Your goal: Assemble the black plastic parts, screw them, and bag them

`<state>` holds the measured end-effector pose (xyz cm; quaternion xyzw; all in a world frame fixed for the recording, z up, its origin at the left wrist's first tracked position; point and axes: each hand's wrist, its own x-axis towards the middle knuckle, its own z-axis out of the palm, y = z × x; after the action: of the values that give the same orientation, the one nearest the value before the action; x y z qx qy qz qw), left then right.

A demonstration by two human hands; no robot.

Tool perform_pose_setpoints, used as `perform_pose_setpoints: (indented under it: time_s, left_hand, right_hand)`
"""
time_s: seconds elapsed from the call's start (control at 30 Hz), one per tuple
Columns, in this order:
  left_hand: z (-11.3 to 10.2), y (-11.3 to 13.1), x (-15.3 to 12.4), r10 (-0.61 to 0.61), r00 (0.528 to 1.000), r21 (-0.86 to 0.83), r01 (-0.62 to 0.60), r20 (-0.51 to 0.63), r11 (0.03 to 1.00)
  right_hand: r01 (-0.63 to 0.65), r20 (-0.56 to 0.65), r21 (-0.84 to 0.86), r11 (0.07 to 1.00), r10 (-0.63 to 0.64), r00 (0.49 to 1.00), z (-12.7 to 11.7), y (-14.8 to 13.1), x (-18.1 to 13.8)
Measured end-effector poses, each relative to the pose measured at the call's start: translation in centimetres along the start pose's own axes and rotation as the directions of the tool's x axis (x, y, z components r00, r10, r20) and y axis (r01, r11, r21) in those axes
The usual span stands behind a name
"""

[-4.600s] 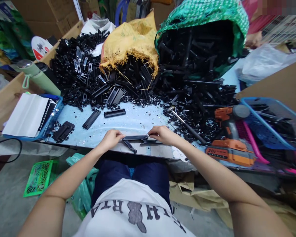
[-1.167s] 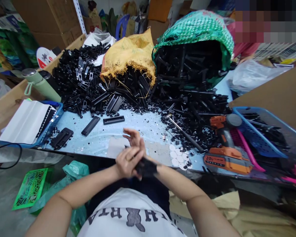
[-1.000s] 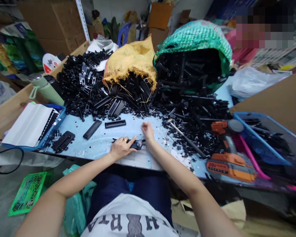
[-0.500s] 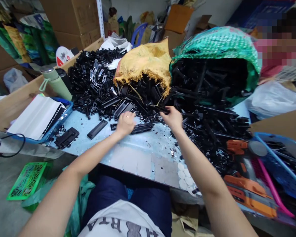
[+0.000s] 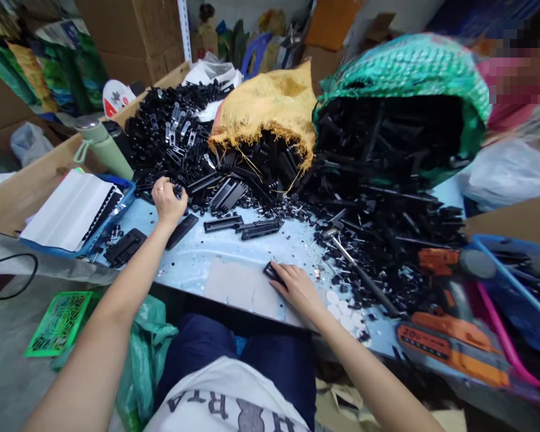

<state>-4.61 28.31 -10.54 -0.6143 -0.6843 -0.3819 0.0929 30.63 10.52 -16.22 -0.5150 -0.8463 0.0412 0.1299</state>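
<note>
My left hand (image 5: pixel 168 203) is raised at the near edge of a heap of black plastic parts (image 5: pixel 162 135), its fingers closed around a small black piece (image 5: pixel 178 191) that shows only in part. My right hand (image 5: pixel 297 287) rests low over a grey board (image 5: pixel 234 285) on the bench, fingers gripping a short black plastic part (image 5: pixel 273 273). Between the hands lie a slotted black bar (image 5: pixel 222 224) and a longer black part (image 5: pixel 260 228). Another dark bar (image 5: pixel 182 231) lies just below my left hand.
A yellow sack (image 5: pixel 265 102) and a green sack (image 5: pixel 400 66) spill black parts. At right are a hammer (image 5: pixel 364 276), an orange cordless drill (image 5: pixel 438 261) and a blue basket (image 5: pixel 513 300). A bottle (image 5: pixel 103 147) and papers (image 5: pixel 72 210) stand left.
My left hand has moved left to the heap's edge. My right hand has come down from the pile toward the bench's front with a black part. The hammer now shows.
</note>
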Motion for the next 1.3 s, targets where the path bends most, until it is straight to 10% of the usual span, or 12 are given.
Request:
perform_pose_setpoints:
  time_s: [0.17,0.33,0.47,0.57,0.73,0.93,1.17,1.23,1.3]
  left_hand:
    - [-3.4,7.0,-8.1,0.327,0.944,-0.481,-0.268,0.040,0.834]
    - [-4.3,13.2,-15.1,0.514,0.792,-0.586,-0.254,0.330,0.769]
    - [-4.4,15.3,-17.2,0.446,0.742,-0.605,-0.069,0.500,0.793]
    - [-4.7,15.7,-17.5,0.421,0.750,-0.662,0.029,0.510,0.749]
    - [-5.2,16.3,-18.1,0.424,0.793,-0.702,0.007,0.438,0.712]
    - [-5.2,18.5,-19.2,0.278,0.947,-0.772,-0.053,0.163,0.633]
    - [-3.7,16.6,-21.2,0.157,0.904,-0.576,0.113,0.397,0.810]
    - [-3.4,15.8,-21.3,0.255,0.846,-0.452,-0.019,0.468,0.892]
    - [-3.0,15.5,-20.7,0.493,0.687,-0.409,-0.300,0.534,0.862]
  right_hand:
    - [-0.216,0.011,0.487,0.846,0.241,0.970,-0.8,0.2,-0.1]
    - [-0.387,0.290,0.919,0.073,0.537,0.792,-1.6,-2.0,1.5]
    - [-0.314,0.335,0.940,-0.138,0.555,0.761,-2.4,-3.6,1.6]
    - [-0.288,0.248,0.958,-0.003,0.520,0.818,-2.7,-3.2,1.0]
    - [-0.116,-0.032,0.871,0.477,0.291,0.956,-3.3,-1.8,-0.2]
    - [0.025,-0.324,0.763,0.646,0.349,0.879,-3.7,-4.8,-0.3]
    - [-0.103,-0.195,0.545,0.832,0.245,0.950,-2.4,-1.8,0.9]
    - [-0.222,-0.203,0.396,0.891,0.321,0.925,-3.1,2.2,2.4]
    - [-0.400,-0.327,0.249,0.882,0.466,0.822,-4.3,7.1,4.2]
